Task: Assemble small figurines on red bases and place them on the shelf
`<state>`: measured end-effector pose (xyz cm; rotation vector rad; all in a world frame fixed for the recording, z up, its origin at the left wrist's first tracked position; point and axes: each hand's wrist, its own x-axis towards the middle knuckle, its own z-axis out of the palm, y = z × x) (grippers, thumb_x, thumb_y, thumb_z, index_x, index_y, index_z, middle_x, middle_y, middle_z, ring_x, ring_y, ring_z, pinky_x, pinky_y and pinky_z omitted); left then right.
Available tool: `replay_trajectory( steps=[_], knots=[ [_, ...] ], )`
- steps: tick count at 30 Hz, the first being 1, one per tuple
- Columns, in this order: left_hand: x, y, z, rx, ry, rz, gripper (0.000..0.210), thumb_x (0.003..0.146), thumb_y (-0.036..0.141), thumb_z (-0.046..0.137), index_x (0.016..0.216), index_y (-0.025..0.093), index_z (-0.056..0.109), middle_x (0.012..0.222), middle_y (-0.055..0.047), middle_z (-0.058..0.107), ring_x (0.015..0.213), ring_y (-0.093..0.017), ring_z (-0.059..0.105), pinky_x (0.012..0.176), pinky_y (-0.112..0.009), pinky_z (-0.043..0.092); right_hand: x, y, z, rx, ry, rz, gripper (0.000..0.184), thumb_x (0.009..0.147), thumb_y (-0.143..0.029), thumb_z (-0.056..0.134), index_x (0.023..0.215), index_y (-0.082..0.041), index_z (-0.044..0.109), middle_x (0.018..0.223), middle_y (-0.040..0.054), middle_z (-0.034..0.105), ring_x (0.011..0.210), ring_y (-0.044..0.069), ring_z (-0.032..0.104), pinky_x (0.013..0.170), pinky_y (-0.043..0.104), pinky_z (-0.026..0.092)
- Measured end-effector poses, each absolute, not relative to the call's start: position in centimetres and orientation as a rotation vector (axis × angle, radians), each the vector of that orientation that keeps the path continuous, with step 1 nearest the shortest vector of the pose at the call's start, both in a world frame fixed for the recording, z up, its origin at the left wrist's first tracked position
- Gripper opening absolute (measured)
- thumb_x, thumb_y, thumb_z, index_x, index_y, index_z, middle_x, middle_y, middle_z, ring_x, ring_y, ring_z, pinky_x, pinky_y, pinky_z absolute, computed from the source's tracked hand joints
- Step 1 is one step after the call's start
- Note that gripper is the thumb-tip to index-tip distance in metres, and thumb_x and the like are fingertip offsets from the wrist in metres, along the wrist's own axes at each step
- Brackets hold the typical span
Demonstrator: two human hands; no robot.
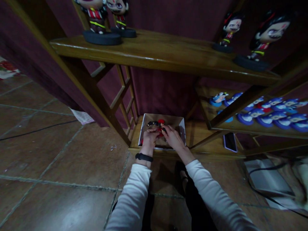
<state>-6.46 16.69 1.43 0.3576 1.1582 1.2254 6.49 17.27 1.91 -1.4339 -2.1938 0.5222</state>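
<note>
Both my hands are low inside a shallow open cardboard box (181, 128) on the bottom shelf. My left hand (150, 136), with a black band on its wrist, has its fingers curled against a small red-and-black figurine (161, 131). From the other side, my right hand (170, 135) pinches the same figurine by its dark part. The fingers partly cover it, so its full shape is hidden. Just behind the fingers, another figurine (161, 122) with a red top lies in the box beside a few small dark-headed pieces (152, 123).
Large figurines on round black bases (102, 38) stand on the wooden shelf (166, 53) above my hands. Several blue-and-white figurines (271, 112) fill a side shelf at right, with a phone (230, 142) below. Slanted wooden posts flank the box. A grey box (269, 179) stands on the floor.
</note>
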Motion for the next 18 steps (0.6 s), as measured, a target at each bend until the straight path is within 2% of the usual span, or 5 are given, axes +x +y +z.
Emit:
replay_trajectory(
  steps=[5, 8, 14, 18],
  knots=[
    [-6.1, 16.8, 1.4, 0.352, 1.196, 1.250, 0.025, 0.051, 0.007, 0.076, 0.072, 0.010, 0.062, 0.058, -0.001, 0.065, 0.056, -0.014, 0.063, 0.062, -0.029, 0.053, 7.0, 17.0, 2.1, -1.382, -2.065, 0.658, 0.039, 0.088, -0.022, 0.045, 0.126, -0.024, 0.048, 0.123, 0.0080, 0.057, 0.112, 0.018, 0.055, 0.098, 0.034, 0.042],
    [-6.0, 16.7, 1.6, 0.286, 1.156, 1.291, 0.022, 0.053, 0.004, 0.076, 0.070, 0.011, 0.063, 0.063, -0.003, 0.066, 0.060, -0.015, 0.064, 0.063, -0.029, 0.054, 7.7, 16.9, 1.7, -1.324, -1.771, 0.813, 0.043, 0.086, -0.027, 0.048, 0.129, -0.023, 0.045, 0.121, 0.0078, 0.059, 0.106, 0.017, 0.058, 0.095, 0.034, 0.045],
    [-4.6, 14.2, 2.7, 0.284, 1.020, 1.263, 0.016, 0.059, 0.003, 0.074, 0.069, 0.011, 0.065, 0.067, -0.005, 0.068, 0.063, -0.014, 0.065, 0.067, -0.027, 0.055, 8.5, 14.2, 1.4, -1.161, -1.280, 1.265, 0.037, 0.078, -0.040, 0.058, 0.110, -0.023, 0.060, 0.104, 0.0046, 0.067, 0.089, 0.019, 0.064, 0.080, 0.036, 0.053],
    [-3.5, 11.3, 3.3, 0.388, 0.990, 1.264, 0.021, 0.059, 0.002, 0.074, 0.076, 0.010, 0.066, 0.070, -0.005, 0.068, 0.065, -0.013, 0.065, 0.070, -0.028, 0.055, 9.4, 10.7, 2.1, -0.977, -1.007, 1.470, 0.038, 0.068, -0.042, 0.070, 0.101, -0.023, 0.065, 0.101, 0.0025, 0.068, 0.088, 0.019, 0.064, 0.080, 0.035, 0.053]
  ],
)
